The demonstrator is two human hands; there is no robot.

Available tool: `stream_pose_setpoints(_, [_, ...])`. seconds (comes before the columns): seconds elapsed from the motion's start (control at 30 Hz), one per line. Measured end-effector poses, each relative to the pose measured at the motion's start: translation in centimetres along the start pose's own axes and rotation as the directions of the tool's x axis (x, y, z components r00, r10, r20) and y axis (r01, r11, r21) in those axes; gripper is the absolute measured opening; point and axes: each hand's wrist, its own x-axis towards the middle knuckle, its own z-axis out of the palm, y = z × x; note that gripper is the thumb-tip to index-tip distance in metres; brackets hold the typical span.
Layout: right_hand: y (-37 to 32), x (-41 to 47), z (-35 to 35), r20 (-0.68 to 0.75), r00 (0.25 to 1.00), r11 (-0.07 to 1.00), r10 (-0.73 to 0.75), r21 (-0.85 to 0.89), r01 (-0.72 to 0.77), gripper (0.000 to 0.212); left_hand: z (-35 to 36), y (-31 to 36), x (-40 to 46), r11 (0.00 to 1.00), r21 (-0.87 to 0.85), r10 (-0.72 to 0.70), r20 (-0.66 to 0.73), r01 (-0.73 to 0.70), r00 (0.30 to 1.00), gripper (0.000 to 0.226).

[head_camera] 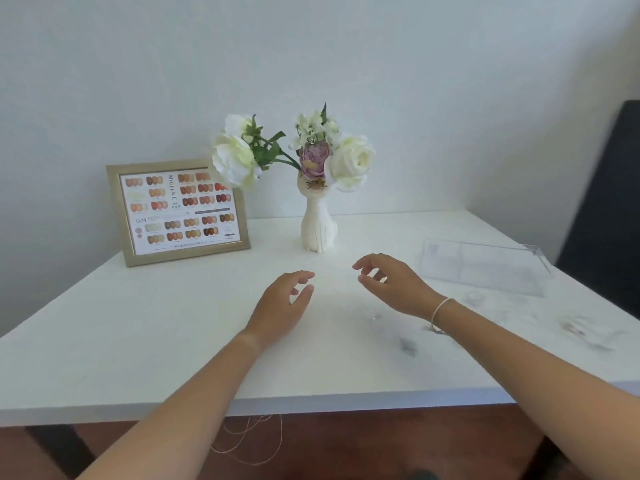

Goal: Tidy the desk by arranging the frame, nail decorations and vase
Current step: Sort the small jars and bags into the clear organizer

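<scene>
- White surface [138, 341] fills the view, set against a pale wall.
- Gold frame [177, 211] stands at the back left, showing a chart of nail colours.
- White vase [319, 225] with flowers stands at the back centre, just right of the frame.
- Clear plastic box [483, 268] lies on the right.
- Left hand [280, 306] and right hand [391, 285] hover mid-surface, fingers loosely curled, holding nothing.
- Tiny nail decorations [575, 329] lie scattered at the right, blurry.

White vase [319, 230] (gold frame [116, 209])
</scene>
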Motion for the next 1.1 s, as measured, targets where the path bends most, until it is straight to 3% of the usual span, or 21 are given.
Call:
stream_pose_setpoints(0.23, [4.0, -1.1, -4.0, 0.125, 0.988, 0.972, 0.095, -0.226, -0.065, 0.025, 4.8, 3.4, 1.9, 0.992, 0.099, 0.047, 0.259, -0.075, 0.965, 0.027])
stream_pose_setpoints(0.5, [5.4, -0.3, -4.5, 0.241, 0.948, 0.894, 0.207, -0.440, -0.083, 0.040, 6.4, 5.0, 3.3, 0.912, 0.368, 0.013, 0.418, -0.183, 0.908, 0.039])
stream_pose_setpoints(0.77, [5.2, 0.6, -4.4, 0.294, 0.915, 0.893, 0.277, -0.429, -0.133, 0.048, 6.5, 4.9, 4.5, 0.952, 0.288, -0.039, 0.445, -0.101, 0.895, 0.030])
stream_pose_setpoints(1.1, [5.5, 1.6, -4.0, 0.311, 0.906, 0.900, 0.288, -0.411, -0.145, 0.026, 6.4, 5.2, 4.7, 0.996, 0.074, -0.071, 0.405, 0.045, 0.911, 0.005])
